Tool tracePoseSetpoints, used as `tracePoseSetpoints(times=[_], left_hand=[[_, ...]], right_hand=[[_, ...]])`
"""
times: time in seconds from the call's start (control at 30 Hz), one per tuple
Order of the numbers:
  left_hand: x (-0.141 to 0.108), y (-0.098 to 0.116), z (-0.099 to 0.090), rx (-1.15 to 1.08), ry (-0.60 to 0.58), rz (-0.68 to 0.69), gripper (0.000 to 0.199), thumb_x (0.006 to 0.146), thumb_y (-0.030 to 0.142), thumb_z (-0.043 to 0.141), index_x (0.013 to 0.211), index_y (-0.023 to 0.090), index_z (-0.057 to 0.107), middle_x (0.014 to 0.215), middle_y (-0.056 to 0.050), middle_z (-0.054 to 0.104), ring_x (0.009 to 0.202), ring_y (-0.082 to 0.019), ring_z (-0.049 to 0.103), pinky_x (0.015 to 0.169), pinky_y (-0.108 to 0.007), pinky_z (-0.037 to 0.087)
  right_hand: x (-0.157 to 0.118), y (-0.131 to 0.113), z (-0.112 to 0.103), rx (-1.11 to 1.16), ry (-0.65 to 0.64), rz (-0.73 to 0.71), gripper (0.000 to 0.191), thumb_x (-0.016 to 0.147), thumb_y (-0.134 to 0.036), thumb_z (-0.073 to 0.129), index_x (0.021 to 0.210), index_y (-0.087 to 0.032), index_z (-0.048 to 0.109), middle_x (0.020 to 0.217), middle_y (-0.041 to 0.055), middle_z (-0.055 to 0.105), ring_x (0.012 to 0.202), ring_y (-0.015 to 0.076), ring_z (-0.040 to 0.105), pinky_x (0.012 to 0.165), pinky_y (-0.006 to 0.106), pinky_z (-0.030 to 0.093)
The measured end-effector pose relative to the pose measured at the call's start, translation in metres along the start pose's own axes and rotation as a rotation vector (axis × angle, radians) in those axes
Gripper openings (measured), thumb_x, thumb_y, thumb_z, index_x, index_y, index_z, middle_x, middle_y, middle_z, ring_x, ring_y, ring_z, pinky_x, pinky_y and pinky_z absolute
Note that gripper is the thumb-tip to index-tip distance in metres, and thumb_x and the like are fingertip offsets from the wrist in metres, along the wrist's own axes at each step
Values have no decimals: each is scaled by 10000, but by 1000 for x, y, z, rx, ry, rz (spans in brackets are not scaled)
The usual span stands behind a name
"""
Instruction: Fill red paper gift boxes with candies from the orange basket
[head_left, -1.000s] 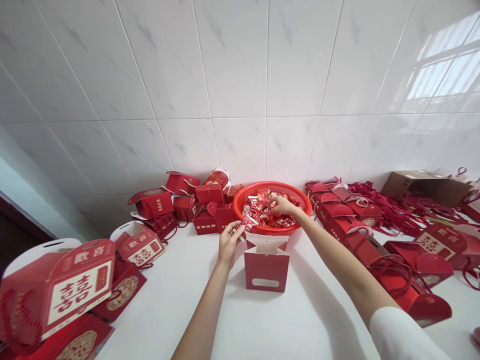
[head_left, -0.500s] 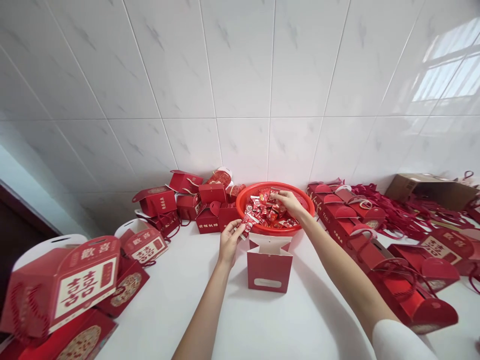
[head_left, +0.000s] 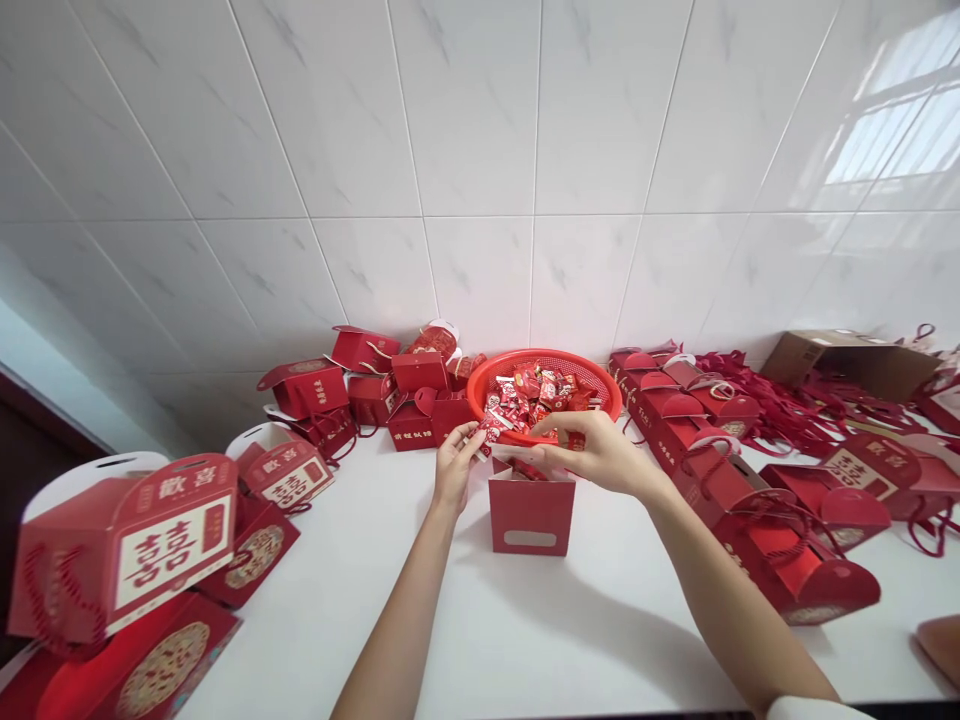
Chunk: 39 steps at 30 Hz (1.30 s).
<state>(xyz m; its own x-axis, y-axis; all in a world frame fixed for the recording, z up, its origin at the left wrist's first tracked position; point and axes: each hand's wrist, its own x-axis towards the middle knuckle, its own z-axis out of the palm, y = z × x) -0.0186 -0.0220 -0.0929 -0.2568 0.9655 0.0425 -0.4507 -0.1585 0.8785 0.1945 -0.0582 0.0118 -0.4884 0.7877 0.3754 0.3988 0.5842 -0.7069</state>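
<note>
In the head view, my left hand (head_left: 454,468) pinches a small red-and-white candy packet (head_left: 493,428) at the left of the opening of a red gift box (head_left: 531,515). The box stands upright on the white table with its top open. Over its opening is my right hand (head_left: 592,452), thumb and fingers apart and nothing held between them. Just below those fingers, a red wrapped piece (head_left: 529,469) shows inside the box, partly hidden. Behind the box sits a red plastic basket (head_left: 480,376) with many wrapped candies (head_left: 551,388) in it.
Red gift boxes are stacked at the left (head_left: 161,550) and back left (head_left: 420,415). A row of closed red boxes (head_left: 705,470) runs along the right. Red ribbons (head_left: 739,390) and a cardboard box (head_left: 832,358) lie farther right. A tiled wall (head_left: 480,270) borders the table.
My right hand has come from the basket to above the box, and its fingers have spread. A red wrapped piece now shows in the box. My left hand keeps its packet.
</note>
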Motion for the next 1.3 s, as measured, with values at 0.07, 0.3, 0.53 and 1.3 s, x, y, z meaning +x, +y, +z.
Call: tracePoseSetpoints(times=[0.07, 0.3, 0.53, 1.3], left_hand=[[1, 1, -1, 6, 7, 14, 462, 501, 375, 904, 852, 171, 682, 798, -9, 696, 686, -131, 641, 667, -250, 485], [0, 3, -2, 15, 12, 24, 451, 515, 383, 903, 846, 168, 684, 821, -8, 687, 678, -111, 619, 641, -225, 461], [0, 2, -2, 28, 4, 16, 454, 528, 391, 891, 865, 171, 682, 794, -5, 683, 666, -117, 619, 652, -238, 463], [-1, 12, -2, -30, 110, -35, 318, 499, 314, 815, 746, 164, 681, 737, -8, 705, 651, -135, 632, 632, -247, 484]], right_hand=[[-4, -3, -3, 46, 88, -12, 274, 913, -416, 603, 888, -176, 733, 822, 41, 710, 712, 154, 596, 632, 255, 443], [-14, -3, 10, -48, 193, -197, 198, 973, -210, 475, 1023, -199, 666, 890, 52, 651, 800, 159, 613, 689, 266, 497], [-11, 14, 49, -383, 257, -525, 227, 1003, -170, 446, 1020, -204, 670, 973, 97, 645, 842, 187, 597, 737, 312, 505], [108, 120, 26, -330, -567, 275, 231, 547, -41, 695, 701, -198, 766, 635, -4, 676, 508, 119, 539, 470, 201, 371]])
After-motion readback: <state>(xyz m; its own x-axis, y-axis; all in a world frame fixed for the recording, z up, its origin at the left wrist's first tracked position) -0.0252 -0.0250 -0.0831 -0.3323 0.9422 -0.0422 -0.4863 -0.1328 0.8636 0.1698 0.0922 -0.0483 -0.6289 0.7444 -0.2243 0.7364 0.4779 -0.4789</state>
